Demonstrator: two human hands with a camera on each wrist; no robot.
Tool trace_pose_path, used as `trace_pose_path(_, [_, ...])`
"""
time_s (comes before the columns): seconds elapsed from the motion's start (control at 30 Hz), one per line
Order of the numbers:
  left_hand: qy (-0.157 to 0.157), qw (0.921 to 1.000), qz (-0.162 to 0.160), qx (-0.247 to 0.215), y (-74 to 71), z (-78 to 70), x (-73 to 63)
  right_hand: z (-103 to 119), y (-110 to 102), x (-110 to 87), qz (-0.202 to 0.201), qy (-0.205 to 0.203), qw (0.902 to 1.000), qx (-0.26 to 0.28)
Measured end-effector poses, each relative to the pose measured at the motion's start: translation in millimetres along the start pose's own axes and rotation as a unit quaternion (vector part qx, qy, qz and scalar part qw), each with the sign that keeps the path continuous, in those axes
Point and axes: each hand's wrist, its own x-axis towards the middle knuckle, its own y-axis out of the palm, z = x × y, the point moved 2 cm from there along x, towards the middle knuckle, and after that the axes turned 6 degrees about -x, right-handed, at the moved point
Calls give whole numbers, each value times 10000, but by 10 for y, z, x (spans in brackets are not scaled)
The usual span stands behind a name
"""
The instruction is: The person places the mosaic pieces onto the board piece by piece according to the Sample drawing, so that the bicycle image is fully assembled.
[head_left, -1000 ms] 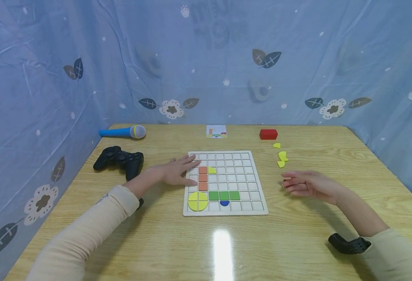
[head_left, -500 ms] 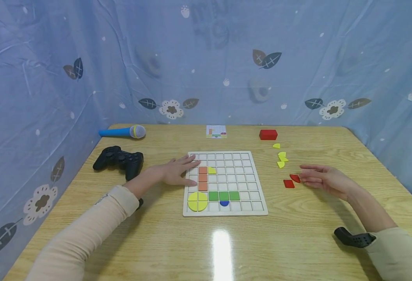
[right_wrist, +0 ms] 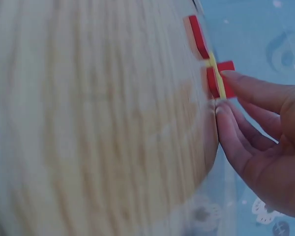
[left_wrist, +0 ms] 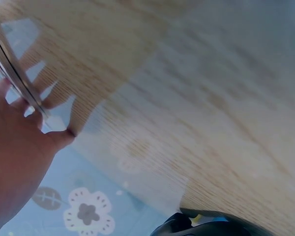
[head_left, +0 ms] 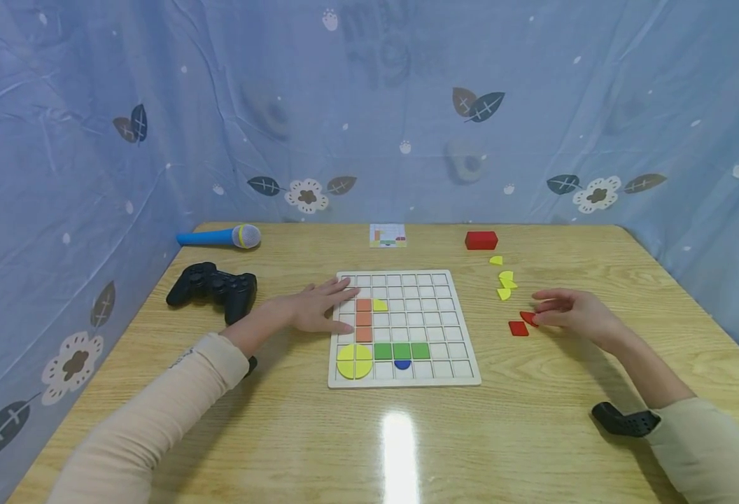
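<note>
My left hand point(head_left: 315, 308) lies with spread fingers over the left edge of the white grid board point(head_left: 454, 382), also seen edge-on in the left wrist view. On the board sit orange squares point(head_left: 364, 318), green squares point(head_left: 402, 351), a yellow circle of quarter pieces point(head_left: 354, 362), a lone yellow quarter piece point(head_left: 380, 306) and a blue half-round piece point(head_left: 403, 365). Right of the board, my right hand point(head_left: 574, 316) has its thumb tip at a red curved piece point(head_left: 528, 319) on the table; its fingers are parted from the thumb. Beside that piece lies a red square point(head_left: 518, 329).
Several yellow quarter pieces point(head_left: 506, 281) lie beyond my right hand, with a red block point(head_left: 481, 241) behind them. A pattern card point(head_left: 388, 236) is at the table's back. At left are a black game controller point(head_left: 215, 287) and a blue microphone point(head_left: 218, 237).
The right hand moved right from over the red pieces, uncovering them, then its thumb came onto the curved piece. The left hand stayed in place.
</note>
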Motion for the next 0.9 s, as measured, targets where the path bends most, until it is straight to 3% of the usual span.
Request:
trace_pose_path(0.17, [2, 10000, 4, -10, -12, -13, -13, 85, 53, 40, -232, -194, 9976, -622])
trace_pose_path(0.43, [19, 10000, -17, -20, -1, -13, 4, 93, 74, 80, -346, -164, 9956, -852])
trace_pose_path(0.67, [4, 10000, -1, -29, -3, -19, -4, 129, 71, 92, -351, -385, 9910, -1229])
trace_pose_path(0.9, [43, 10000, 9, -14, -5, -15, -2, 156, 68, 88, -130, -333, 9949, -942])
